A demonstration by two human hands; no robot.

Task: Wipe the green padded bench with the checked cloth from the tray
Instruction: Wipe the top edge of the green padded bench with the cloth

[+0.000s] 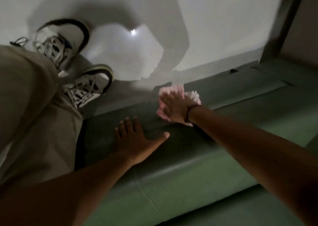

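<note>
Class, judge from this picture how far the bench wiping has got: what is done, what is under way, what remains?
Done: the cloth is out of the tray and under the right hand. Under way: that hand presses it on the green bench near the front edge, blurred as if in motion, while the left hand lies flat beside it. Left: no wiped area is distinguishable; most of the padding looks untouched.

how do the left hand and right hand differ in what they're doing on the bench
The right hand presses the checked cloth onto the green padded bench; the left hand lies bare, holding nothing. The left hand's fingers are spread flat and it looks sharp, while the right hand is motion-blurred. The right hand sits farther along the bench edge and wears a dark wristband; the left wrist is bare. Both rest on the bench's top.
</note>
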